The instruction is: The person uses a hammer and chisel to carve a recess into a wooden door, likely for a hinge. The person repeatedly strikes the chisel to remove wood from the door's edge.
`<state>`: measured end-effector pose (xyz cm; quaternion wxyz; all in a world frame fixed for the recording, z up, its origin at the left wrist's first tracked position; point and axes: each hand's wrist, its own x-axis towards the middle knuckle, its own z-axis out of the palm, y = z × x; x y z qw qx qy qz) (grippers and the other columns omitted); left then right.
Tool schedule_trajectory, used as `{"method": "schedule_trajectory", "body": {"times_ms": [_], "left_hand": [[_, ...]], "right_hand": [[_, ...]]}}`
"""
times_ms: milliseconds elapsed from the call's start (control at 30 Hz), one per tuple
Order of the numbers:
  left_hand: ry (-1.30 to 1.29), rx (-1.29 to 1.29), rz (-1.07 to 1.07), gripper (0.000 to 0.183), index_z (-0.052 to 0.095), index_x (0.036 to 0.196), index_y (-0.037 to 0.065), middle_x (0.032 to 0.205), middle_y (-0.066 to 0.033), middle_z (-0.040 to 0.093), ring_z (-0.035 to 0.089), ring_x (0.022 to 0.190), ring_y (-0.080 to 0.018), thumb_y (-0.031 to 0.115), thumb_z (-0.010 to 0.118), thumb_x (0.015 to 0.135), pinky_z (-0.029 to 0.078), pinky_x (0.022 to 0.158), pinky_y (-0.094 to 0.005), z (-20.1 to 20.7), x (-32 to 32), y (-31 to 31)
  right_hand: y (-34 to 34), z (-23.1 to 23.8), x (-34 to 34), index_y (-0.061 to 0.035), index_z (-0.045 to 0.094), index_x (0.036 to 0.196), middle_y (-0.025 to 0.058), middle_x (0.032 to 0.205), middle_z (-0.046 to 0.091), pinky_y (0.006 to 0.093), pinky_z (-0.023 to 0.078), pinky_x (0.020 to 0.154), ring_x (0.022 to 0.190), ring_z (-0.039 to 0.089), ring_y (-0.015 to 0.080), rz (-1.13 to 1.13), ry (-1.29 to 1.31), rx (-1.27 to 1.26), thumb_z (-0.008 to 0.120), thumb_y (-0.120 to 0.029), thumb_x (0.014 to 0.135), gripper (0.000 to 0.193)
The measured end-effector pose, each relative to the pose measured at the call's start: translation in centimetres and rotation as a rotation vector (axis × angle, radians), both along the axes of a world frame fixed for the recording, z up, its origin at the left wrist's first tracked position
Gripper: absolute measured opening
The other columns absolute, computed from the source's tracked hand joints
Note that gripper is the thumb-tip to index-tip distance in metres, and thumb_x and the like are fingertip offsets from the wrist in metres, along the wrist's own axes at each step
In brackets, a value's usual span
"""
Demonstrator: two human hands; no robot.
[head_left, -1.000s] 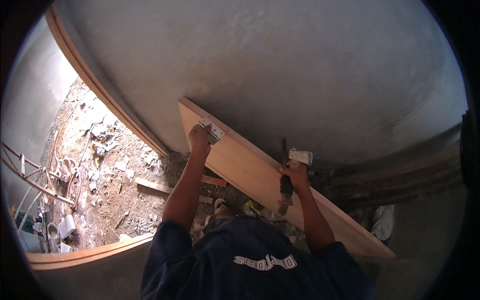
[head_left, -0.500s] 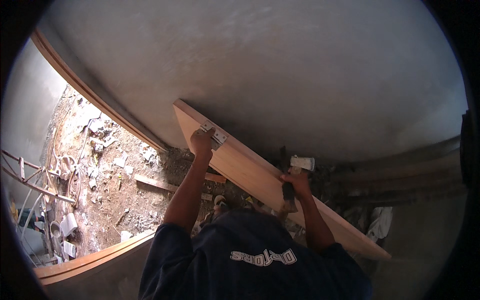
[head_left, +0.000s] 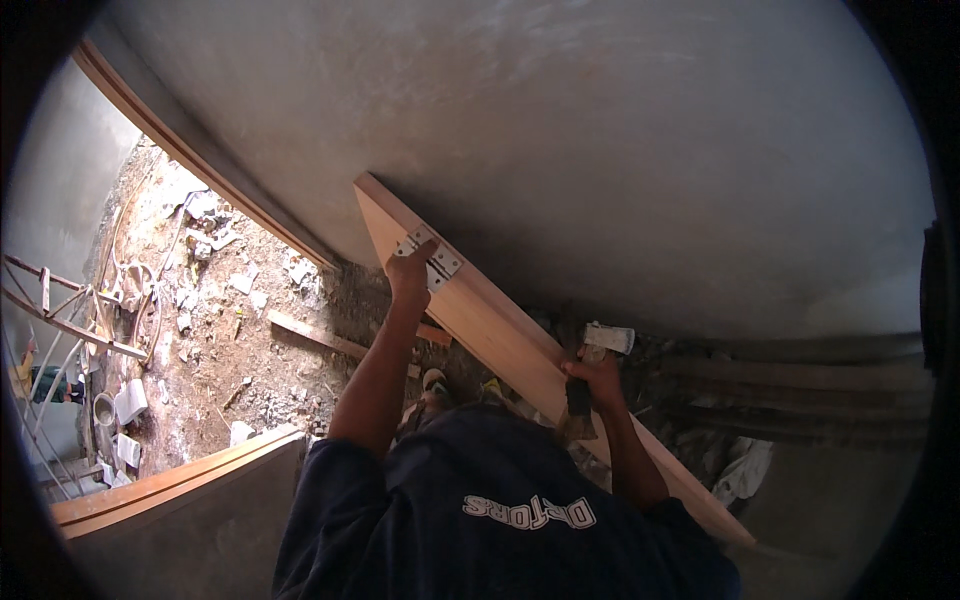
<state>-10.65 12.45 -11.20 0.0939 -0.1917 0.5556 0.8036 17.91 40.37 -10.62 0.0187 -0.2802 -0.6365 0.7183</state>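
Observation:
A long pale wooden door panel (head_left: 500, 335) stands at a slant in front of me, running from the upper left to the lower right. Near its far end, a silver metal hinge (head_left: 441, 266) lies on the narrow edge. My left hand (head_left: 408, 272) is closed on the hinge, pressing it to the wood with fingers partly hidden. Farther down the panel, my right hand (head_left: 598, 376) grips a hammer-like tool (head_left: 609, 339) close to its pale metal head. A dark handle or second tool shows below that fist; I cannot tell which.
A grey plastered wall (head_left: 600, 150) rises beyond the panel. To the left, a wooden frame (head_left: 190, 150) borders an opening onto rubble-strewn ground (head_left: 215, 340), where a loose plank (head_left: 315, 333) and a metal scaffold frame (head_left: 75, 315) show. A pale sack (head_left: 745, 468) lies at the right.
The panel's far end appears slightly higher in view, and the hinge and my left hand have shifted with it. My right hand still holds the tool, tilted a little differently.

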Motion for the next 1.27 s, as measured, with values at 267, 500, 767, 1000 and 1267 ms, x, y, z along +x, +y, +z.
{"method": "schedule_trajectory", "body": {"times_ms": [267, 500, 767, 1000, 1267], "left_hand": [[-0.004, 0.142, 0.010, 0.021, 0.066, 0.104, -0.002, 0.092, -0.0099, 0.071, 0.072, 0.075, -0.0213, 0.005, 0.076, 0.086, 0.060, 0.064, -0.0353, 0.7, 0.4, 0.5], [0.010, 0.117, 0.010, 0.023, 0.066, 0.103, -0.003, 0.091, -0.0098, 0.070, 0.070, 0.072, -0.0190, 0.007, 0.077, 0.085, 0.056, 0.062, -0.0348, 0.7, 0.5, 1.0], [-0.012, 0.068, 0.168, 0.032, 0.062, 0.110, -0.001, 0.098, -0.0113, 0.067, 0.069, 0.082, -0.0237, 0.009, 0.079, 0.085, 0.058, 0.073, -0.0395, 0.9, 1.3, 2.4], [-0.069, 0.026, 0.099, 0.045, 0.060, 0.120, -0.003, 0.102, -0.0132, 0.067, 0.069, 0.087, -0.0254, 0.011, 0.082, 0.084, 0.057, 0.075, -0.0399, 1.0, 0.9, 1.7], [-0.001, -0.448, 0.133, 0.076, 0.037, 0.146, 0.012, 0.124, -0.0146, 0.062, 0.069, 0.090, -0.0327, 0.015, 0.082, 0.085, 0.058, 0.075, -0.0388, 2.7, 1.2, 1.7]], "right_hand": [[-0.4, 0.8, 0.0, -0.0067, 0.057, 0.103, 0.0070, 0.091, 0.066, 0.0371, 0.056, 0.077, 0.085, 0.071, 0.0209, 0.002, -0.024, 0.055, 0.082, -0.002, 0.076, 0.037], [0.0, -0.8, 0.6, -0.0059, 0.056, 0.104, 0.0066, 0.091, 0.065, 0.0367, 0.056, 0.077, 0.086, 0.071, 0.0210, -0.027, -0.031, 0.024, 0.082, -0.002, 0.075, 0.039], [-0.7, 0.8, -0.1, -0.0051, 0.057, 0.106, 0.0065, 0.091, 0.068, 0.0356, 0.056, 0.075, 0.085, 0.071, 0.0199, -0.003, -0.007, 0.179, 0.082, -0.004, 0.077, 0.038], [-0.8, 3.2, -0.8, -0.0060, 0.056, 0.107, 0.0081, 0.092, 0.069, 0.0364, 0.056, 0.076, 0.086, 0.071, 0.0211, 0.016, -0.135, -0.069, 0.082, -0.004, 0.077, 0.040], [-0.6, 1.9, -0.6, -0.0066, 0.058, 0.106, 0.0083, 0.089, 0.068, 0.0415, 0.059, 0.071, 0.080, 0.072, 0.0240, -0.026, -0.005, -0.086, 0.082, -0.003, 0.080, 0.036]]}}
